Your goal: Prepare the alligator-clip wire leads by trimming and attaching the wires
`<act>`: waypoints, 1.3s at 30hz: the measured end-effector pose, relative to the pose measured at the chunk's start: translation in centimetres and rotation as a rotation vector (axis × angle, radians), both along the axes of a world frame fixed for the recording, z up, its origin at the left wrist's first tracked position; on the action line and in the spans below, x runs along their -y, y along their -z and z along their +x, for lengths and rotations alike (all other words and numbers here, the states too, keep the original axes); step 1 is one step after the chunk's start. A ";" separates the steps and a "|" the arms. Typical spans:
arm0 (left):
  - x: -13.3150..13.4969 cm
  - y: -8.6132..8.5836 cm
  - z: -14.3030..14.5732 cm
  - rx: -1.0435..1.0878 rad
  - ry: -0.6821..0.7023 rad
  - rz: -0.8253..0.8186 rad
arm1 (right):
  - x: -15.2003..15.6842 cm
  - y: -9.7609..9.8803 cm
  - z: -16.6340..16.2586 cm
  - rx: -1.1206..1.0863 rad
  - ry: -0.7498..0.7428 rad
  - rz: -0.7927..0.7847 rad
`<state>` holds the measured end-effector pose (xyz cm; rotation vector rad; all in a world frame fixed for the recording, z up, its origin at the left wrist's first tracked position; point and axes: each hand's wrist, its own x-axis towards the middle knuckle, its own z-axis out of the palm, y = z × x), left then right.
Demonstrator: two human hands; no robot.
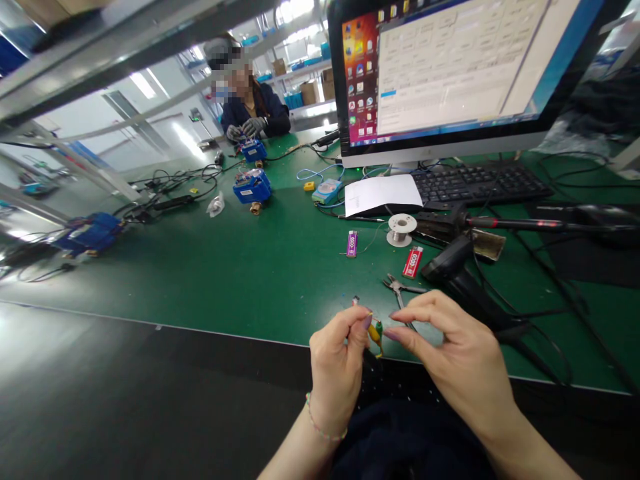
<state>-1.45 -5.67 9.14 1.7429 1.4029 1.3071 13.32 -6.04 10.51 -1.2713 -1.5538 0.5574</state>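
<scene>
My left hand pinches a small bundle of thin coloured wires, yellow, green and red, just above the front edge of the green mat. My right hand meets it from the right, thumb and forefinger closed on the same wires. A small plug end sticks up behind my left fingers. Small cutting pliers lie on the mat just beyond my right hand.
A red lighter, a purple lighter, a solder spool, a soldering iron, a keyboard and a monitor stand ahead. Blue devices sit farther left. Another person works at the far end.
</scene>
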 end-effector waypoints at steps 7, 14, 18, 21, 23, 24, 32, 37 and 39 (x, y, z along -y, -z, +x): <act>0.0 -0.1 -0.1 -0.039 0.030 0.063 | -0.7 -0.9 -0.6 0.170 -0.029 0.254; 0.2 -1.0 0.0 -0.142 0.068 0.032 | -0.9 -1.0 -1.0 0.236 -0.033 0.238; 0.1 -1.4 -0.2 -0.129 0.036 -0.093 | -1.5 -0.8 -0.1 0.182 0.045 0.132; 0.0 -1.5 -0.4 0.023 0.054 -0.254 | -1.8 -0.8 0.8 0.185 0.070 0.128; 0.0 -1.5 -0.5 0.128 0.086 -0.334 | -1.8 -0.8 1.0 0.219 0.025 0.168; 0.0 -1.5 -0.5 0.163 0.096 -0.358 | -1.8 -0.8 1.1 0.235 0.000 0.191; 0.0 -2.0 -0.4 0.175 0.153 -0.385 | -2.1 -0.8 0.4 0.305 -0.136 0.318; 0.1 -2.3 -0.4 0.159 0.174 -0.381 | -2.4 -0.8 0.3 0.357 -0.196 0.359; 0.1 -2.3 -0.4 0.153 0.176 -0.387 | -2.4 -0.8 0.2 0.348 -0.220 0.351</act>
